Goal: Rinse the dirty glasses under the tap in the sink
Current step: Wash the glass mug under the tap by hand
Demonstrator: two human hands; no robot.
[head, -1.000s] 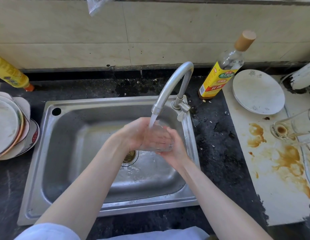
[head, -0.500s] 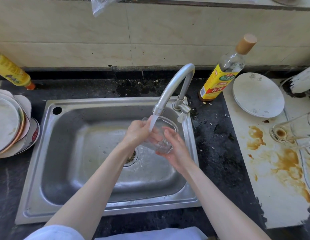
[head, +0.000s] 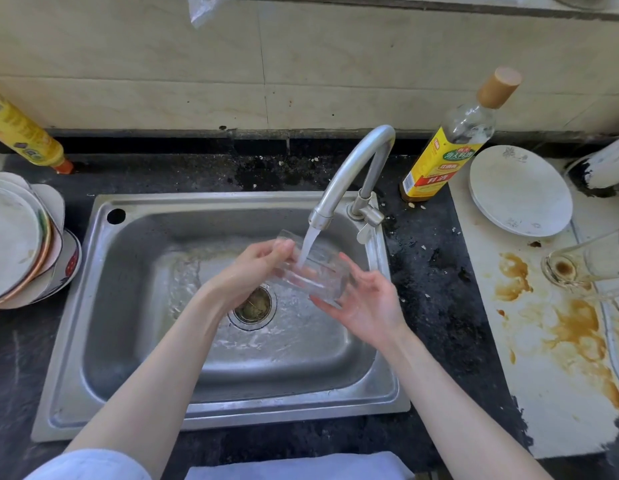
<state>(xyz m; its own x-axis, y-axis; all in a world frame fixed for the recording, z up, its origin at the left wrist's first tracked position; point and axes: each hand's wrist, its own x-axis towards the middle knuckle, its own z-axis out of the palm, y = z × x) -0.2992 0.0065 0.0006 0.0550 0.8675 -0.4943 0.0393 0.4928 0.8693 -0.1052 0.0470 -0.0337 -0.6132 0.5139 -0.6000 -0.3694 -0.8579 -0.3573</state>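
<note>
Head view: glass (head: 311,271) is held over the sink (head: 128,341) basin, below the tap (head: 349,174) spout, near the basin's back-right corner.
Glass axis: tilted, long axis running from back-left down to front-right; which end is the mouth cannot be told.
Water: stream falls from the spout onto the glass.
Open room: basin floor is free to the left and front; right rim sits close to the right hand.
Left hand (head: 256,271) grip: fingers curled round the back-left end.
Right hand (head: 366,299) grip: fingers spread, cradling the front-right end.
Surface, right edge: second glass (head: 592,265) lying on a stained board.
</note>
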